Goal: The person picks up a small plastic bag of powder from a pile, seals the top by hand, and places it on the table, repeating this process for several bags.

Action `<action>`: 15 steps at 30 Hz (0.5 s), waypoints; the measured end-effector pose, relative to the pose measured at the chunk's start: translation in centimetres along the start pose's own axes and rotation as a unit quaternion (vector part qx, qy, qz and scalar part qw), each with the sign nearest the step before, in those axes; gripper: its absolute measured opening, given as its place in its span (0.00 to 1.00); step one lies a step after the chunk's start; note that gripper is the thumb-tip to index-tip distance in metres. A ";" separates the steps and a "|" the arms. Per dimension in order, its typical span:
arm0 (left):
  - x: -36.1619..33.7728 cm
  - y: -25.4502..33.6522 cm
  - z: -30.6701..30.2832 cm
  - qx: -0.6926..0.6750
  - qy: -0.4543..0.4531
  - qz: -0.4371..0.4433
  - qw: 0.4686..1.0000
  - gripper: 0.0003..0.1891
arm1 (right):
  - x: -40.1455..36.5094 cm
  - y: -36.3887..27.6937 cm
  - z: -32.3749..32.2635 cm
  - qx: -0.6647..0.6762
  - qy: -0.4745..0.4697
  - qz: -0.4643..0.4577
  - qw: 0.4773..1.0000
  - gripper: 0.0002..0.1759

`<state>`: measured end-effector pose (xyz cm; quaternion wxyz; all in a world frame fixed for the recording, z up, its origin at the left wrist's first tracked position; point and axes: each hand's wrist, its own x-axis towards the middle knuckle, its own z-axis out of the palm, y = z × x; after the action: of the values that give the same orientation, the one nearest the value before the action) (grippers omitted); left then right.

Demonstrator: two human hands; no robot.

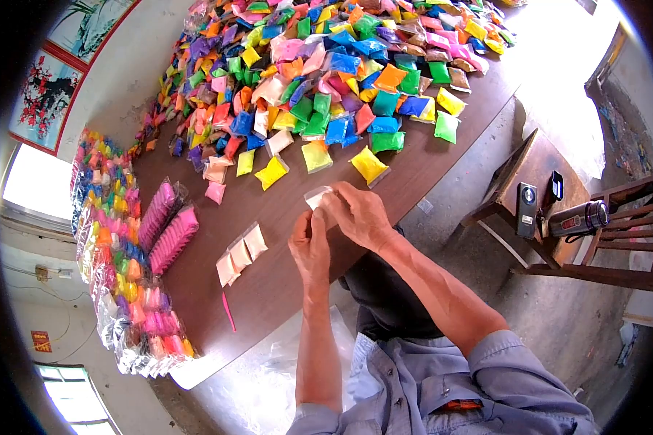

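Observation:
Above the brown table, a small clear packet with pale contents (316, 196) is pinched between both hands. My left hand (310, 243) grips it from below, with thumb and fingers closed. From the right, my right hand (359, 215) holds its upper edge, fingers pressed together. Left of my hands, several pale peach packets (241, 255) lie in an overlapping row. Close to that row is a thin pink strip (229, 312). Beyond my hands, single yellow packets, such as one yellow packet (370, 166), lie flat at the edge of a heap.
A large heap of coloured packets (326, 61) covers the far part of the table (268, 210). Two pink bundles (174, 241) and a row of filled clear bags (127, 268) stand at left. On the right, a wooden stool (515, 170) bears a flask (580, 219) and a dark device (527, 210).

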<state>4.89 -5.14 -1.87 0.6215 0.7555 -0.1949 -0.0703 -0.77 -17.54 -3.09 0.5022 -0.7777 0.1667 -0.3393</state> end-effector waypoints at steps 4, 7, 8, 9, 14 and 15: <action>0.2 -0.6 -0.2 0.000 0.002 0.010 1.000 0.13 | 0.1 -0.5 -0.2 0.003 -0.019 -0.012 1.000 0.15; 0.2 -0.5 -0.2 0.001 0.001 0.005 1.000 0.13 | 0.1 -0.3 0.0 0.036 0.022 -0.027 0.999 0.13; 0.1 -0.4 -0.3 0.004 0.000 0.006 1.000 0.13 | 0.1 -0.2 0.1 0.036 0.022 -0.027 0.999 0.13; 0.1 -0.4 -0.3 0.007 -0.001 0.007 1.000 0.13 | 0.1 -0.1 0.0 0.030 0.020 -0.021 0.999 0.12; 0.0 0.0 -0.1 -0.009 0.012 -0.002 1.000 0.13 | 0.0 0.3 0.0 0.043 0.011 -0.036 0.998 0.11; 0.0 0.2 -0.1 -0.003 0.027 0.005 1.000 0.13 | 0.1 0.1 -0.1 0.043 0.004 -0.032 0.999 0.11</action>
<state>4.83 -5.11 -1.65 0.6288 0.7544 -0.1820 -0.0473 -0.80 -17.73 -3.14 0.5236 -0.7591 0.1288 -0.3648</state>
